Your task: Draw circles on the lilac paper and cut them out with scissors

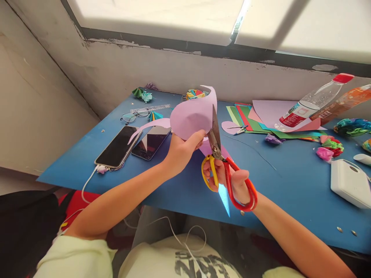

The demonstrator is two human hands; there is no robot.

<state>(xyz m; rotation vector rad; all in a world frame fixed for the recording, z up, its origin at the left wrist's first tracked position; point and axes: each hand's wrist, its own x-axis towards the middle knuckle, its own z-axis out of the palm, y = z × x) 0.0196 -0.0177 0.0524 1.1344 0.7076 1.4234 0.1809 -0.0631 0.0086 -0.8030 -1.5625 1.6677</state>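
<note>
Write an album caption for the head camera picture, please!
Above a blue table, the left hand holds purple paper; the right hand holds scissors at its edge.

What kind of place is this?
Probably an indoor craft spot, maybe a home or dorm room; can't tell which. Clues: a blue desk against the wall below a window, a stack of coloured paper on it, and scissors at a purple sheet.

A pale yellow T-shirt (pixel 147 260) with loose short sleeves (pixel 78 258), bold black print (pixel 213 266) across its front; grey trousers (pixel 152 226); a thin white cord (pixel 183 243) looping over the shirt.
</note>
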